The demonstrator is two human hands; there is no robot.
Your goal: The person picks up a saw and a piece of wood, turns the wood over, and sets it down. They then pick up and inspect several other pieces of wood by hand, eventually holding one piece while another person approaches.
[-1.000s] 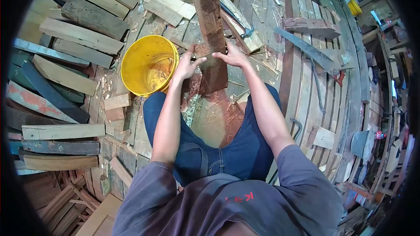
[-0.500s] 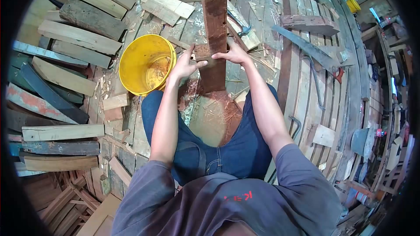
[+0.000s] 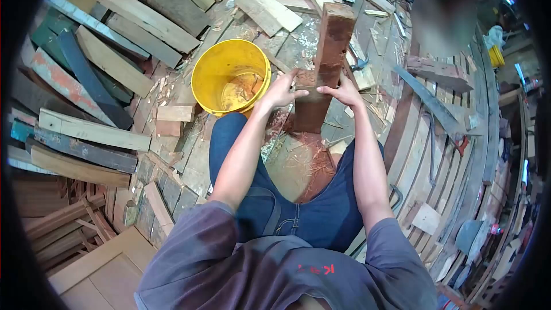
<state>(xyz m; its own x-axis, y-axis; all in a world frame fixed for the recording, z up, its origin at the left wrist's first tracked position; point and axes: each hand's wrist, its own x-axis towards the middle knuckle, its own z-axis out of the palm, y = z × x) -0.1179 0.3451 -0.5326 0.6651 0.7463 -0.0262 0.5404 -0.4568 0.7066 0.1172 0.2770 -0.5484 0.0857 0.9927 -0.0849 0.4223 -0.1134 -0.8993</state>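
Note:
A thick reddish-brown wooden block (image 3: 335, 34) stands upright between my knees, with a stepped, notched part at its middle and its lower end on the shavings-strewn floor. My left hand (image 3: 281, 92) holds the left side of the notched part, thumb across the front and fingers mostly hidden behind. On the right side, my right hand (image 3: 345, 92) grips the same block, its thumb lying over the front face. A hammer (image 3: 359, 64) lies just beyond the block on a pale board.
A yellow bucket (image 3: 209, 83) with scraps inside stands left of my knee. Stacked planks (image 3: 146, 20) fill the left side. On the slatted bench (image 3: 416, 161) at right lie a handsaw (image 3: 427, 99) and another timber block (image 3: 441, 72).
The camera view has swung, so the block, bucket and bench appear farther right. Both hands keep the same hold on the wooden block, which stays upright.

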